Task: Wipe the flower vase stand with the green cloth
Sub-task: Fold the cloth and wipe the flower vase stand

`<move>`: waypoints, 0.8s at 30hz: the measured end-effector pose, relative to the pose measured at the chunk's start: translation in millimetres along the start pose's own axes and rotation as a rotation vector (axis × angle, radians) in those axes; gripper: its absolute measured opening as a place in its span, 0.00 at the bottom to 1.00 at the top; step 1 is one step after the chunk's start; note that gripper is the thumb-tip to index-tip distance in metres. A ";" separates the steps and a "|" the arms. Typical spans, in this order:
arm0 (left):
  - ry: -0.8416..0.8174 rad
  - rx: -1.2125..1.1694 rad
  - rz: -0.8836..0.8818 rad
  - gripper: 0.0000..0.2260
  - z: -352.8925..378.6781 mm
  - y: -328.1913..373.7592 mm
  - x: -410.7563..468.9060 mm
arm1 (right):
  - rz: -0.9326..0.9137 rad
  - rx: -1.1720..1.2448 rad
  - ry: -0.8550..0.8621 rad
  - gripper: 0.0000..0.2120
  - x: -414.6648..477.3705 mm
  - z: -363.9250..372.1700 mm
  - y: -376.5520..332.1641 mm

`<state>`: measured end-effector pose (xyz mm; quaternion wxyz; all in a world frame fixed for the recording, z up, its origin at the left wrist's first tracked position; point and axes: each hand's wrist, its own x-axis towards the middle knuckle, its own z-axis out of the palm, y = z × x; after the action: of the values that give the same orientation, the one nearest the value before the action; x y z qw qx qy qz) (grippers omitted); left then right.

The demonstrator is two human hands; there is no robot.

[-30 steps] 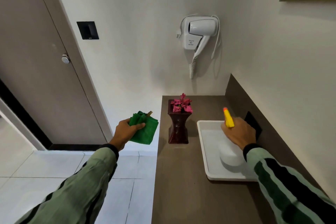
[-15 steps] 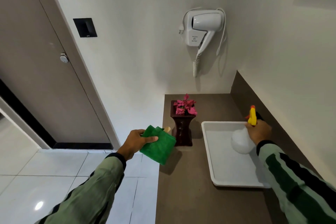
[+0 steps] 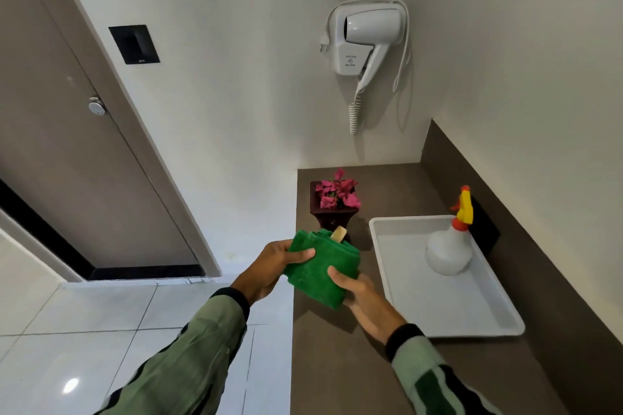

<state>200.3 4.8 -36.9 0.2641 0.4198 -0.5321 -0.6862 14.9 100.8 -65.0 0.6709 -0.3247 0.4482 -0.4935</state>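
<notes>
Hands meet over the near left part of the brown desk (image 3: 340,374), both gripping the folded green cloth (image 3: 318,269). The left hand (image 3: 269,271) is closed around the cloth's left side, thumb lying across its top face, fingers hidden beneath. The right hand (image 3: 362,295) pinches the cloth's right lower edge, thumb on top and the other fingers tucked under the fabric. The cloth hangs above the desk's left edge and throws a shadow on the surface below; a small tan label sticks up from its far fold. Just beyond the cloth, near the left edge of the desk toward the far corner, stands the dark wooden flower vase stand (image 3: 332,217), upright, with pink flowers (image 3: 337,192) in its top; the cloth hides its foot, and whether cloth and stand touch cannot be told. Right of the stand lies a white tray (image 3: 448,310), reaching along the desk's right side. In the tray's far right corner stands a translucent spray bottle (image 3: 448,251) with a yellow and orange nozzle, free of either hand. Both sleeves are pale green with dark stripes and dark cuffs. On the wall behind the desk hangs a white hair dryer (image 3: 367,37) with a coiled cord
</notes>
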 end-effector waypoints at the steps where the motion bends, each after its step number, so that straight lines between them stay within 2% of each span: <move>1: -0.006 0.020 0.016 0.15 2.5 0.2 1.9 | -0.014 0.100 0.031 0.21 4.4 3.4 3.1; 4: 0.034 0.276 0.145 0.18 7.7 5.0 6.1 | -0.065 0.238 0.161 0.19 10.2 7.0 7.9; 6: 0.199 0.597 0.300 0.28 2.1 19.1 15.5 | -0.081 0.295 0.252 0.21 14.7 2.1 7.1; 7: 0.251 0.738 0.415 0.30 -6.8 34.6 37.8 | -0.120 0.321 0.341 0.22 29.2 -3.4 1.2; 9: 0.320 0.997 0.532 0.31 -15.1 57.6 57.9 | -0.153 0.315 0.425 0.23 29.3 -11.1 -5.7; 11: 0.289 1.184 0.520 0.33 -17.6 69.9 71.0 | -0.173 0.295 0.475 0.23 23.2 -14.5 -3.5; 13: 0.166 1.309 0.427 0.39 -23.6 70.2 87.2 | -0.186 0.318 0.552 0.21 24.3 -14.9 9.9; 16: 0.072 1.461 0.349 0.51 -25.2 73.2 93.7 | -0.232 0.309 0.592 0.18 19.9 -13.3 17.4; 18: 0.042 1.524 0.326 0.54 -28.8 76.0 96.2 | -0.276 0.259 0.641 0.17 20.7 -9.5 13.6; 22: -0.040 1.589 0.350 0.50 -30.5 73.5 98.1 | -0.406 0.081 0.810 0.18 28.7 4.6 2.7; 24: -0.054 1.594 0.373 0.49 -37.1 71.4 100.9 | -0.452 -0.118 0.881 0.22 37.8 15.4 5.6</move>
<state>174.9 -116.7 -1.7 -0.0168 0.3696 -0.9273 -0.0568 35.4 66.4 -74.6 0.2749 -0.2117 0.6345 -0.6907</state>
